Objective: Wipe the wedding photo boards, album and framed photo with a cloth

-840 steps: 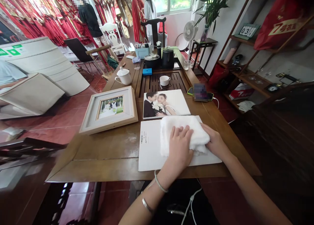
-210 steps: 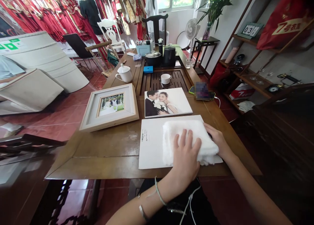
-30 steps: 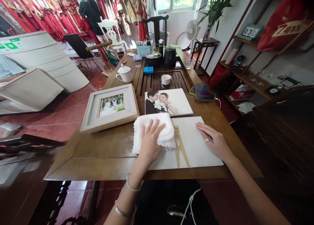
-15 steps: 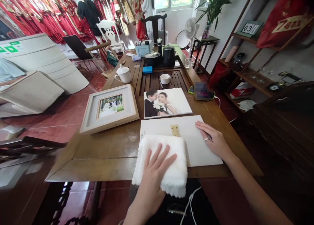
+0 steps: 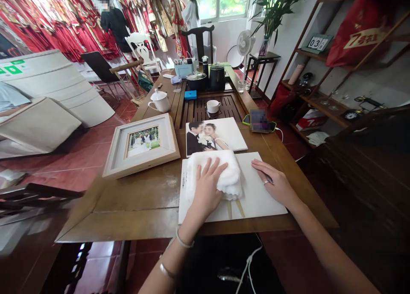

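My left hand (image 5: 209, 187) is on a folded white towel (image 5: 229, 166), its fingers spread over the top and its thumb down by the near edge, partly hidden. The towel lies on a white panel (image 5: 264, 200), seen from its back. From beneath the towel come the two legs of a tan easel-type stand (image 5: 239, 208); its upper part is covered. My right hand (image 5: 277, 183), with a ring, rests fingers outstretched on the panel's right side. Just beyond is a panel with a couple's photo (image 5: 232, 136). A pale framed picture (image 5: 144, 144) leans to the left.
On the wooden table (image 5: 128, 217) stand a lidded white mug (image 5: 159, 101), a white cup (image 5: 213, 106), a blue box (image 5: 190, 95) and dark pots (image 5: 217, 78). A phone (image 5: 259, 122) with a cable lies right. Two people are near the clothes racks.
My left hand has slid the towel forward, away from the table's front edge, over the upper part of the stand. Its legs are now uncovered. My right hand stays on the panel.
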The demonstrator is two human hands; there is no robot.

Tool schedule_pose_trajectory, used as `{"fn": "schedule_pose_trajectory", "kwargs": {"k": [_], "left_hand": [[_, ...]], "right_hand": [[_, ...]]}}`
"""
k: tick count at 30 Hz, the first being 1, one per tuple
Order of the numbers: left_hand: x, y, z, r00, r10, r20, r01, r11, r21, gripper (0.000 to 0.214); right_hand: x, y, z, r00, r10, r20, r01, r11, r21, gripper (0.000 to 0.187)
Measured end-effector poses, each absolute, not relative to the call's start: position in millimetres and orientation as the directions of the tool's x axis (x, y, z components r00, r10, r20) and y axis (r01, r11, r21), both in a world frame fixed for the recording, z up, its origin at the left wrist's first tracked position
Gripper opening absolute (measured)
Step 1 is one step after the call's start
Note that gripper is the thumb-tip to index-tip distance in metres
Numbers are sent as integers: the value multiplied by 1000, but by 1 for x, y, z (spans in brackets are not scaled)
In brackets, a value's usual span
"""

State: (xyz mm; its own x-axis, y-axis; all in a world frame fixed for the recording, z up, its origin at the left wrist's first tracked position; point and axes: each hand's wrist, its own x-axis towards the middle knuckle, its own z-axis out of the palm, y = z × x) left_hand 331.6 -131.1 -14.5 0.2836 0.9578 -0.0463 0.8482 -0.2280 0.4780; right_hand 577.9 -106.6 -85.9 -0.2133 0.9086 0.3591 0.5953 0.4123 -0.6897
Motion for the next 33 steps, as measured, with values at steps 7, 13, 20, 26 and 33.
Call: {"fn": "schedule_pose_trajectory", "kwargs": {"k": [7, 13, 20, 26, 33], "left_hand": [[349, -134, -17, 304, 952, -25, 879, -270, 393, 88], [364, -156, -20, 353, 936, -2, 879, -331, 344, 87], [356, -201, -30, 459, 888, 0, 822, -425, 379, 97], [348, -221, -32, 499, 866, 6, 781, -453, 431, 94], [358, -191, -28, 429, 903, 27, 826, -404, 392, 90]], "right_hand": [[579, -107, -87, -221, 903, 368, 600, 423, -679, 34], [581, -106, -87, -229, 900, 371, 603, 430, -671, 35], [580, -106, -87, -218, 902, 374, 607, 425, -672, 35], [580, -105, -89, -218, 900, 378, 610, 428, -667, 35], [579, -105, -87, -216, 902, 374, 610, 423, -670, 34]]}}
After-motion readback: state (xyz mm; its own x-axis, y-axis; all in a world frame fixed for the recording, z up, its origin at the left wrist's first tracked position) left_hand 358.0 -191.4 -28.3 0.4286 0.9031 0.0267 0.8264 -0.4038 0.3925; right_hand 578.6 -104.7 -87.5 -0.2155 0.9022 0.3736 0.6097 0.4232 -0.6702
